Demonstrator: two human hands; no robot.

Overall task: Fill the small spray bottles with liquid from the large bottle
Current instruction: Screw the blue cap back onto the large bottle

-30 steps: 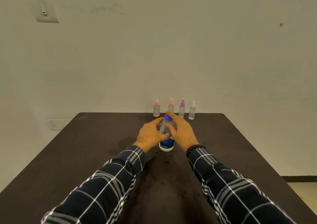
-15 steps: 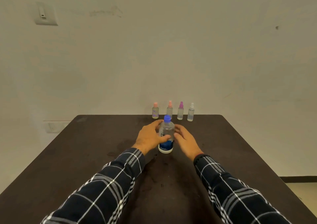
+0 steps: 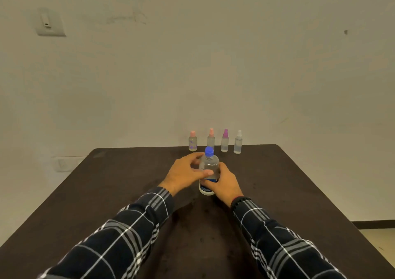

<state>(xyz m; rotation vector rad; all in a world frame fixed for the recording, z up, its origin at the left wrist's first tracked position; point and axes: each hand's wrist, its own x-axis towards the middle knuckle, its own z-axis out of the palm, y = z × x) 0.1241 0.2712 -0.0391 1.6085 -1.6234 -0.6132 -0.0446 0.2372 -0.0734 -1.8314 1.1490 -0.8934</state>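
2 arms in dark plaid sleeves (image 3: 132,231) reach forward over a dark brown table (image 3: 96,204). The left hand (image 3: 183,173) curls around the upper body of the large bottle (image 3: 210,165), with the thumb across its front. The right hand (image 3: 223,184) grips the lower part. The clear bottle stands upright near the table's middle with its blue cap (image 3: 209,151) on. Beyond it, along the far edge, 4 small spray bottles stand in a row: the pink-topped sprayer (image 3: 192,143), peach-topped sprayer (image 3: 211,139), purple-topped sprayer (image 3: 224,143) and white-topped sprayer (image 3: 238,144). Behind is a pale wall with a switch (image 3: 50,23).
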